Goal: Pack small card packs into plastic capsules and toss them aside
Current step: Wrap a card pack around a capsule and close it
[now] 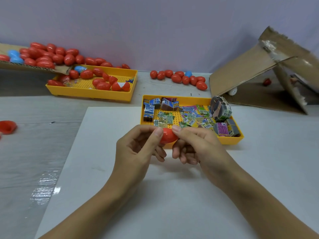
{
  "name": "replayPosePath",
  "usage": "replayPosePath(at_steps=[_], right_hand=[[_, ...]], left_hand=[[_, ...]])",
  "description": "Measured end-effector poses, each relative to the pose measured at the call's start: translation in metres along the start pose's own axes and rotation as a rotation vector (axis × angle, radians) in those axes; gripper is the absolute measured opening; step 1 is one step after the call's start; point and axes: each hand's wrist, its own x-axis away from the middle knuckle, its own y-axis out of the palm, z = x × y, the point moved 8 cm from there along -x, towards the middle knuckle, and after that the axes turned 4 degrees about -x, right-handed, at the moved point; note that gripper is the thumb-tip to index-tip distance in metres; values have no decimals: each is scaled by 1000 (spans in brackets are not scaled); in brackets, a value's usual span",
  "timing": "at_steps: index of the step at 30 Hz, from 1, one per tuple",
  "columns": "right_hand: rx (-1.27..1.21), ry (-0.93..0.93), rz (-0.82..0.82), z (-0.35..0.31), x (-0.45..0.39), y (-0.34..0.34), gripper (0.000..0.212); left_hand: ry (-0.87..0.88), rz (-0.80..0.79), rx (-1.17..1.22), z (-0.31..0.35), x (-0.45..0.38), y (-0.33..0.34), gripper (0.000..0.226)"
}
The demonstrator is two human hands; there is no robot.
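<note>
capsule [168, 137]: red, glossy, egg-shaped, looks closed | where: held above the white worktop [172, 195], just before the yellow tray of card packs [227, 141] | left hand [138, 149] and right hand [198, 145]: fingertips pinching its ends

The yellow plastic tray of card packs [224, 140] sits right of the yellow plastic tray of red capsules [89, 94], which lies farther back; a torn cardboard box [250, 75] stands far right.

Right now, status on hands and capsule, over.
Left hand and right hand both pinch one red capsule. Held above the white board, near the card tray. Nothing blocking.
</note>
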Motion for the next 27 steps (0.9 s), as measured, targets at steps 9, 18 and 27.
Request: replayPosePath(at_steps=[9,18,27], right_hand=[[35,33,18,5,-2,-3,36],[39,47,-3,7,-2,-2,34],[22,250,-191,29,2,10,45]], left_hand=[[-22,-2,28,-1,0,0,16],[9,-4,-21,2,-1,-1,16],[81,40,-88,9,-2,-5,12]])
